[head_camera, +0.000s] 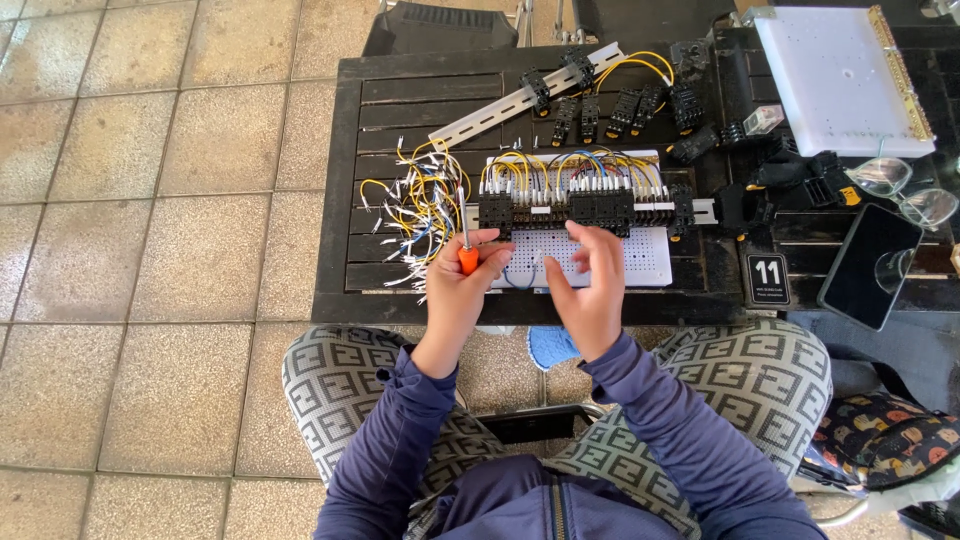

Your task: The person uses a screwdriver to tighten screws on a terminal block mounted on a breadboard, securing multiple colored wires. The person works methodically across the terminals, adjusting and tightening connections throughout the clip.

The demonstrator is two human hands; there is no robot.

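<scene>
Head view. The left hand is clenched around the orange handle of a screwdriver. The tool's long axis runs nearly straight away from the person, with the shaft rising from the handle and the tip ending just beside the left end of the row of black relay sockets. That row is mounted on a rail across the far edge of a white perforated board, and its long axis runs left to right, roughly at right angles to the screwdriver shaft.

The right hand is released, fingers spread and resting on the white perforated board just short of the socket row; it grasps nothing. The sockets lie directly beyond its fingertips, so this hand is nearer the middle of the row, while the left hand is nearer the row's left end.

A bundle of loose yellow and white wires lies on the dark slatted worktop, just beyond and to the left of the left hand.
</scene>
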